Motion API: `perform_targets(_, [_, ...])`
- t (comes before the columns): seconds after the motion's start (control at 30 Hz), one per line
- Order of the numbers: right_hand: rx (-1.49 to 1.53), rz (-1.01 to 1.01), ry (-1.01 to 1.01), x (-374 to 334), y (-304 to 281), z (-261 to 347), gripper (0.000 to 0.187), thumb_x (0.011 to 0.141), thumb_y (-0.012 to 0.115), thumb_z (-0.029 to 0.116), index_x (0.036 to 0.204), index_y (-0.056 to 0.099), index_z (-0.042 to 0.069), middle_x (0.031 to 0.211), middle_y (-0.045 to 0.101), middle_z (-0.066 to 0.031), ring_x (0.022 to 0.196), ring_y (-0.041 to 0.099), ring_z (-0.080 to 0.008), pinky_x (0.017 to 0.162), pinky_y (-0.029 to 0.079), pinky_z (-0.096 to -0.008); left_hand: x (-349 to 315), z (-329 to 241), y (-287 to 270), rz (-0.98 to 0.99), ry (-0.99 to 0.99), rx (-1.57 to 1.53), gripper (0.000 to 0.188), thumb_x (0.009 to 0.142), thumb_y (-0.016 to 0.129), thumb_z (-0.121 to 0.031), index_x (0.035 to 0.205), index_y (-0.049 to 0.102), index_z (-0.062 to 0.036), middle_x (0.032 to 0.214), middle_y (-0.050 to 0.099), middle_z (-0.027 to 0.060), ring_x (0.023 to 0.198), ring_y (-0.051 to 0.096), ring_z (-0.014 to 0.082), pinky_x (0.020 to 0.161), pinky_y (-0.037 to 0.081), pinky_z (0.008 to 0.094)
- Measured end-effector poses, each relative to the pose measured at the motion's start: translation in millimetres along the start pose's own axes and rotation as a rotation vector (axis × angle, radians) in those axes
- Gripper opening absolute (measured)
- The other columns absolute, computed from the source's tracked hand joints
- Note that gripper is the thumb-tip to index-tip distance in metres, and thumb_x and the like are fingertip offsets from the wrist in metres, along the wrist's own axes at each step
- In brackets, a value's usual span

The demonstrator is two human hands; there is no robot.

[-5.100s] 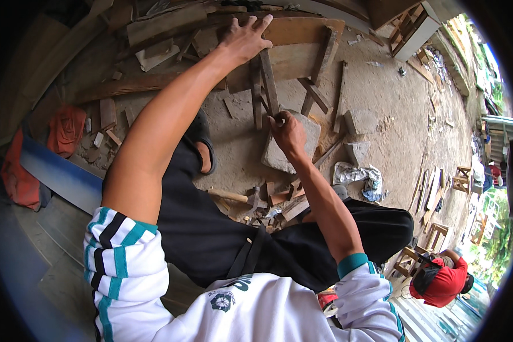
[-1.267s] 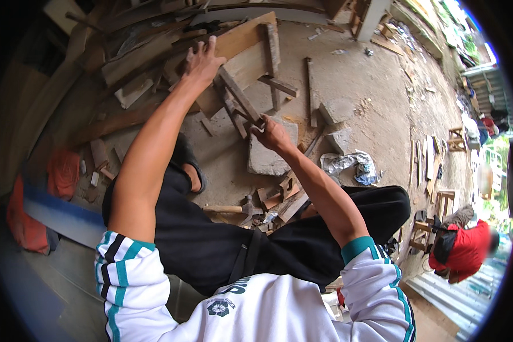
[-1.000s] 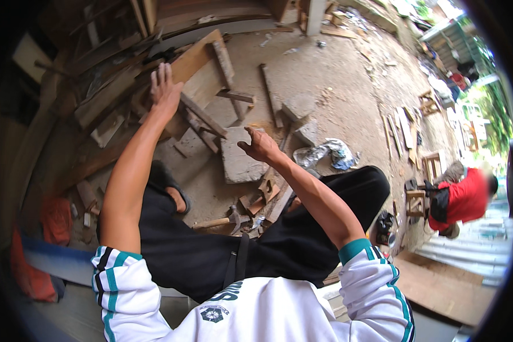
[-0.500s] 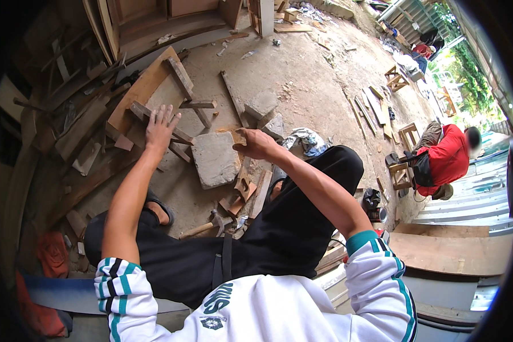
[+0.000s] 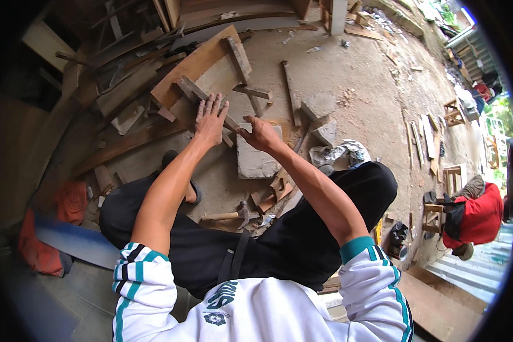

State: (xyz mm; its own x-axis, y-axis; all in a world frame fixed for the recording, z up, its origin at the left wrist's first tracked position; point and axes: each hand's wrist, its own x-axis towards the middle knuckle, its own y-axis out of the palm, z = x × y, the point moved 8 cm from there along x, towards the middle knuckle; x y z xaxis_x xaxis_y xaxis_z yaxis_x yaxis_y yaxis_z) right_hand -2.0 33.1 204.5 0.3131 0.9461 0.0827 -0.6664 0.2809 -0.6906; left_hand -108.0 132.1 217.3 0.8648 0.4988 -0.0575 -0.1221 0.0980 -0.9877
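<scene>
My left hand point(image 5: 212, 123) lies over a narrow wooden strip point(image 5: 191, 88), fingers stretched and slightly spread. The strip belongs to, or rests against, a wooden piece with a brown panel point(image 5: 196, 60) and short crosspieces. Close by, my right hand point(image 5: 261, 135) hovers over the far end of a grey stone block point(image 5: 256, 158). Its index finger points out and the thumb stands apart; the other fingers curl under, and nothing shows between finger and thumb. A hammer point(image 5: 228, 216) with a wooden handle lies between my legs, near wood offcuts point(image 5: 279, 187).
Scrap boards point(image 5: 128, 139) crowd the left side. Broken stone pieces point(image 5: 318, 105) and a crumpled cloth or bag point(image 5: 347, 153) lie beyond my right knee. A person in red point(image 5: 479, 214) sits at the right by wooden stools point(image 5: 433, 216). An orange cloth point(image 5: 71, 202) lies at left.
The view has shifted, so the scene sits farther right. My right hand has moved left from the block's right corner toward my left hand, which stays on the wooden strip.
</scene>
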Motion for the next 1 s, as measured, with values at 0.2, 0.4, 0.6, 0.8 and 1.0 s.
perform_targets(0.2, [0.105,-0.052,-0.013,20.0,34.8,11.9,0.056,0.084,0.068,0.03,0.129,0.05,0.001,0.115,0.062,-0.0242,0.109,0.057,-0.0405,0.093,0.046,-0.0466,-11.6,26.5,-9.4,-0.215,-0.007,-0.209,0.076,0.077,0.062,-0.02,0.146,0.036,-0.0016,0.155,0.027,0.0234,0.146,0.022,0.0357,0.117,0.02,0.0495])
perform_targets(0.4, [0.179,-0.08,0.027,15.3,49.4,-7.1,0.048,0.084,0.065,0.021,0.125,0.05,0.002,0.113,0.062,-0.0234,0.107,0.057,-0.0417,0.091,0.046,-0.0477,-38.3,82.8,-18.7,-0.783,-0.785,-0.694,0.066,0.078,0.076,-0.035,0.125,0.044,-0.0003,0.121,0.05,0.0193,0.112,0.051,0.034,0.098,0.041,0.0451])
perform_targets(0.6, [0.179,0.031,0.13,8.3,66.4,-23.4,0.031,0.085,0.063,0.02,0.113,0.056,0.009,0.1,0.065,-0.021,0.098,0.061,-0.041,0.081,0.049,-0.0487,-9.9,116.0,51.2,-0.497,-1.301,-1.269,0.104,0.073,0.078,-0.054,0.139,0.026,0.0066,0.139,0.039,0.023,0.126,0.044,0.0317,0.106,0.037,0.0417])
perform_targets(0.8, [0.211,0.023,0.144,0.2,56.6,-35.3,0.025,0.086,0.061,0.021,0.109,0.057,0.012,0.096,0.067,-0.0191,0.091,0.064,-0.0403,0.075,0.051,-0.049,3.1,102.0,11.1,-0.125,-1.331,-1.041,0.104,0.07,0.076,-0.062,0.132,0.041,0.0132,0.131,0.051,0.0265,0.11,0.061,0.0317,0.087,0.053,0.0405])
perform_targets(1.0, [0.19,0.041,0.123,3.8,63.3,-33.4,0.025,0.087,0.059,0.021,0.111,0.056,0.014,0.097,0.068,-0.0162,0.09,0.064,-0.0395,0.073,0.051,-0.0493,9.7,119.2,-12.3,0.108,-1.231,-0.752,0.084,0.074,0.067,-0.068,0.104,0.065,0.0105,0.086,0.071,0.0188,0.066,0.072,0.0271,0.051,0.059,0.0322])
